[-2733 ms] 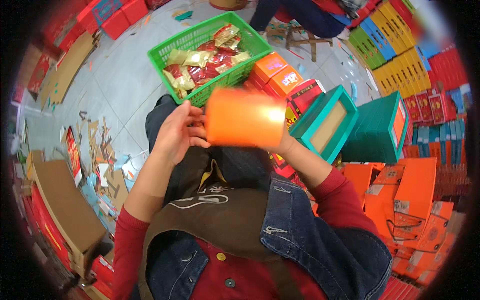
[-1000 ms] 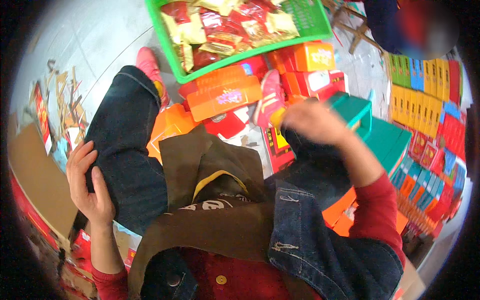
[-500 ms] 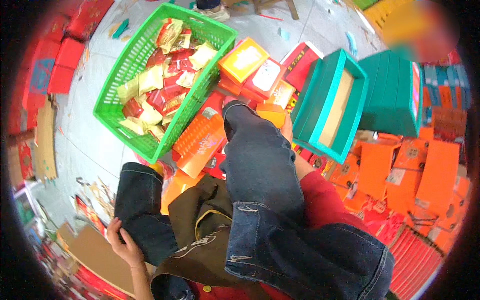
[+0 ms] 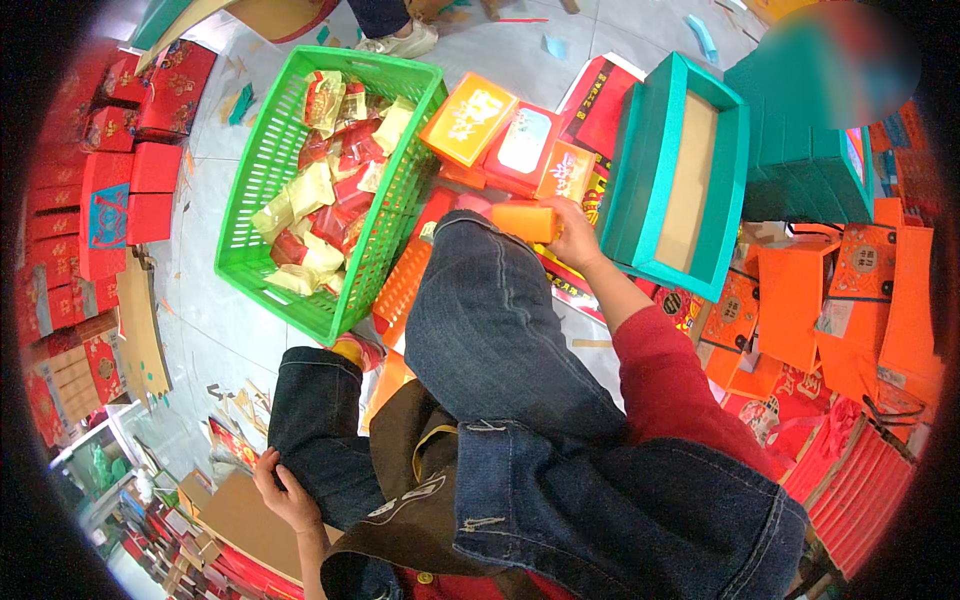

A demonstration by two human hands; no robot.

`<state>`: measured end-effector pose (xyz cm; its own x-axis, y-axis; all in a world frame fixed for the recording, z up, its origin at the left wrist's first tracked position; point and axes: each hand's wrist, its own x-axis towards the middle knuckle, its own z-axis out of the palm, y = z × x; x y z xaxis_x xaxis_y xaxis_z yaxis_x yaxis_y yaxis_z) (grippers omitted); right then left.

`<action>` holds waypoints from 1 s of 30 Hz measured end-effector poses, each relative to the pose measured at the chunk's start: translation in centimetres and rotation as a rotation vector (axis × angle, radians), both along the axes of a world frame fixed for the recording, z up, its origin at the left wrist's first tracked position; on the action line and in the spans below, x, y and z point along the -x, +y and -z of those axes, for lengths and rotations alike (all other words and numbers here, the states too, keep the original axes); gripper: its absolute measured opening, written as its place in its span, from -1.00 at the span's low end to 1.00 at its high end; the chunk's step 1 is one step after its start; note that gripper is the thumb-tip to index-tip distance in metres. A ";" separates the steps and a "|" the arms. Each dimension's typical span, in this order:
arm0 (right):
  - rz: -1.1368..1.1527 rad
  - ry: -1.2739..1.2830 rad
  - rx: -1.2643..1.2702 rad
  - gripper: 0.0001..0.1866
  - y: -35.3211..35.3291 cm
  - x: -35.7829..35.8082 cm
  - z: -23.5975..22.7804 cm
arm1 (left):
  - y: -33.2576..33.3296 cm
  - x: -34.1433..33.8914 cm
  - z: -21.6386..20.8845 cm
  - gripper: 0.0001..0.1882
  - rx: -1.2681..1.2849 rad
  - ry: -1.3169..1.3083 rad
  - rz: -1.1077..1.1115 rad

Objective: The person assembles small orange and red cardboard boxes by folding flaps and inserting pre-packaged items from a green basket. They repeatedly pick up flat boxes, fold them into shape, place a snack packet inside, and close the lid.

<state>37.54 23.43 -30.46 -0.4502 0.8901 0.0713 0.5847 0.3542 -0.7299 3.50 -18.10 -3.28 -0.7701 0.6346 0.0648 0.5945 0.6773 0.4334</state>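
Observation:
My right hand (image 4: 574,238) grips the end of a small orange box (image 4: 524,222) just beyond my right knee. Part of that box is hidden behind the jeans. By my left lower leg, my left hand (image 4: 289,496) rests with its fingers apart and nothing in it. A green plastic basket (image 4: 228,235) holds several wrapped packets (image 4: 305,195) in gold and red. Orange and red boxes (image 4: 470,118) lie between the basket and a teal box (image 4: 625,180), whose tan inside (image 4: 683,190) faces up. The teal box stands close to the right of my right hand.
More teal boxes (image 4: 800,140) are stacked at the right, partly under a blurred patch. Orange cartons (image 4: 790,305) fill the right side. Red boxes (image 4: 105,210) stand in piles along the left. Another person's shoe (image 4: 403,40) is on the floor beyond the basket. Flat cardboard (image 4: 245,515) lies lower left.
My right hand has come out from behind my knee with the orange box, so more of the hand and forearm shows. The view has shifted; my left hand stays by my leg.

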 end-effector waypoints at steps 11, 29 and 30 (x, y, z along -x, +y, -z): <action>0.651 0.960 0.665 -0.56 9.8 3.7 -1.3 | -1.3 -0.2 0.3 -0.81 -0.022 0.042 -0.001; -1.591 -0.998 0.498 -0.61 -4.7 17.9 -18.3 | -5.1 -0.7 0.4 -0.81 -0.172 -0.026 -0.126; -1.586 -1.099 0.433 -0.58 -6.4 15.9 -13.8 | -5.1 -0.5 0.4 -0.81 -0.182 -0.031 -0.129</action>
